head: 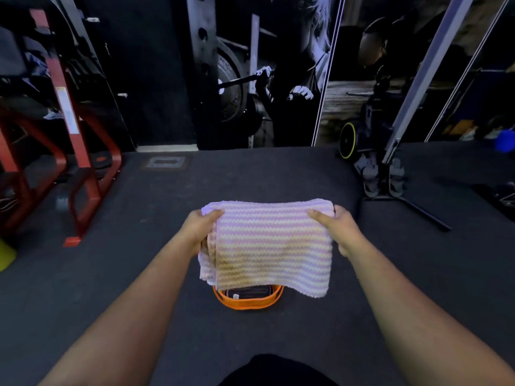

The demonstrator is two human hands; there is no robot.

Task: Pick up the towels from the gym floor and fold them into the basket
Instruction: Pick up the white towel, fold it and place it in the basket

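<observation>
Above dark gym floor (139, 274), hands outstretched, striped towel (271, 246) between.

basket (249, 302) mostly hidden — towel (271, 246) covers it, contents unclear

My colours: pale stripes over orange, on dark grey.
I see the pink-and-cream striped terry towel (271, 246), an orange plastic basket (248, 302) at its 6 o'clock, the charcoal rubber gym floor (139, 274), and a red steel rack frame (80, 151) at 10 o'clock.
</observation>
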